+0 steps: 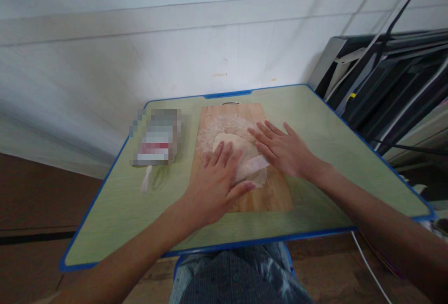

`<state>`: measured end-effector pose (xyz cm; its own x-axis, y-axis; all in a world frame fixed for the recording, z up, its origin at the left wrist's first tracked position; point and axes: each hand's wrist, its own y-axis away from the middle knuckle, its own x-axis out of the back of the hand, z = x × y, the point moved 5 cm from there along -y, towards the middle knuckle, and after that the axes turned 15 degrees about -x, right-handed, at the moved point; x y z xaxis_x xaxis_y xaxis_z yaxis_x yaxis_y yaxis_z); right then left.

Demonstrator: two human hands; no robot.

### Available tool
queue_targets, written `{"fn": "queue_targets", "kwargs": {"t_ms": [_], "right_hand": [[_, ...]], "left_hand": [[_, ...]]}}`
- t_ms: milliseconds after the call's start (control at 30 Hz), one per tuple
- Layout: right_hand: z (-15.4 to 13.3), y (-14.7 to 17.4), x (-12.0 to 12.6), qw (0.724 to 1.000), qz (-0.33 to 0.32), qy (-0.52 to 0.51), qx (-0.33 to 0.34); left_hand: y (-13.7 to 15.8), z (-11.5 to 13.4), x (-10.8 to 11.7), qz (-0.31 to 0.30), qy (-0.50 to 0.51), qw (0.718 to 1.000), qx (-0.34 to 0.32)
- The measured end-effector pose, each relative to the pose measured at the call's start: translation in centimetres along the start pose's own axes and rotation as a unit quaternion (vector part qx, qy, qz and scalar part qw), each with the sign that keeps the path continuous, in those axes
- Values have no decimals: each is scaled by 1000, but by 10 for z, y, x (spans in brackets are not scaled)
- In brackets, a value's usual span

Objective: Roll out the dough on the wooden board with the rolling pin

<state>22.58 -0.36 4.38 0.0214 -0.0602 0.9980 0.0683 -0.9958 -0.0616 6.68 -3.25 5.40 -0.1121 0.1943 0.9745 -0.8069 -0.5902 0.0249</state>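
"What would worry you, standing here?"

"Sticking, first. The dough [245, 146] lies flat around the middle of the wooden board [276, 196], and the white powder [227, 123], flour by the look of it, shows mostly toward the board's far edge. The near part looks barer. Damp dough could cling there and tear."

"And the hands?"

"Both spread, palms down, gripping nothing that I can see. The left hand [212, 185] lies over the dough's near left side, fingers stretched out. The right hand [280, 149] reaches in across the board's right edge, fingers fanned. Whether that one presses or hovers, I can't tell."

"What's that pale strip [250, 167] between them?"

"Can't make it out; a tool or a fold, perhaps. It runs aslant from the left hand to the right thumb. If it's a tool, leaning harder on one end could leave the dough thin on that side."

"Could the board slip?"

"It might. I see nothing pinning it to the counter [315, 117], and a lopsided push could skew it toward the near edge."

"And the packet [156, 145] near the far left corner?"

"Well apart from both hands. Only a wide sweep of the left arm would likely knock it."
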Motion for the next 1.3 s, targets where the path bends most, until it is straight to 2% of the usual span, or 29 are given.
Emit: {"fn": "queue_targets", "kwargs": {"t_ms": [100,300,367,500,567,767,833,933,1000,1067,1200,1300], "right_hand": [[1,8,1,1000,12,-1,-10],[-4,-24,-2,998,-54,7,-18],[-5,-14,-1,999,-43,3,-7],[-2,22,3,1000,17,-15,-3],[-2,25,4,999,34,-16,-9],[-5,-14,-2,1000,-28,0,-11],[-6,-6,0,1000,-20,-2,-7],[-5,24,4,999,28,-21,-7],[-5,38,7,998,55,-32,-8],[-4,35,6,998,56,-34,-10],[-5,1,0,1000,0,-27,-16],[-6,1,0,1000,2,-25,-15]], "left_hand": [[1,7,0,19,-15,1000,-13],[-18,-30,6,54,6,996,69],[-12,-25,5,49,7,997,53],[7,8,-1,26,-16,999,-35],[7,11,-2,26,-23,999,-42],[-16,-24,6,31,-34,997,57],[-11,-17,5,28,-44,998,38],[5,8,-1,18,-53,998,-30],[10,17,-4,7,-49,997,-53],[5,13,-3,4,-56,998,-40],[-15,-16,6,21,-72,996,37],[-14,-15,6,33,-88,994,46]]}}
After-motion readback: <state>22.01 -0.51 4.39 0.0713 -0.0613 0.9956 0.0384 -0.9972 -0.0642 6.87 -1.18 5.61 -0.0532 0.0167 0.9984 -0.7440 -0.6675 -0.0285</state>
